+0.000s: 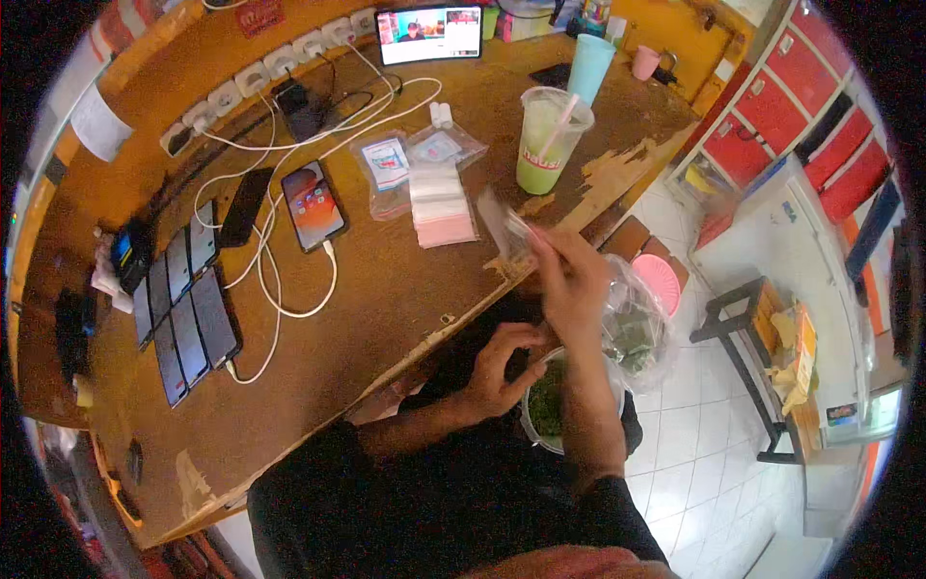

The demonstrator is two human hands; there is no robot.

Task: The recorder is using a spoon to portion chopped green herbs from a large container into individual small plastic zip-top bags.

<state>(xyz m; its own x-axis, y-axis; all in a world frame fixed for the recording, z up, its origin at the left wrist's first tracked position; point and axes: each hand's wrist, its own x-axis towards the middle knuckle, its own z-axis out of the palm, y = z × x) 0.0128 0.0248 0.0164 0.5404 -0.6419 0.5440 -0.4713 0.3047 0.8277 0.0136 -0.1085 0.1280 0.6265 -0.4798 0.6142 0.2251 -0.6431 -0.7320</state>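
Note:
My right hand (575, 282) pinches a small clear plastic bag (506, 228), blurred by motion, over the front edge of the wooden table (362, 318). My left hand (503, 369) hovers at the left rim of a round translucent tub (534, 436). Its thumb and fingers are curved apart, with nothing seen between them. Green, finely cut plant-like matter (544, 398) fills part of the tub, which my right forearm partly hides. Beyond my right wrist sits a larger clear plastic bag (636, 333) with green contents. A stack of small bags with pink edges (443, 213) lies on the table.
A cup of green drink (546, 145) with a straw stands near the table edge, before a blue tumbler (591, 69). Several phones (188, 326) and white cables (271, 289) occupy the left. A pink lid (657, 284) and a bench (778, 362) are at right.

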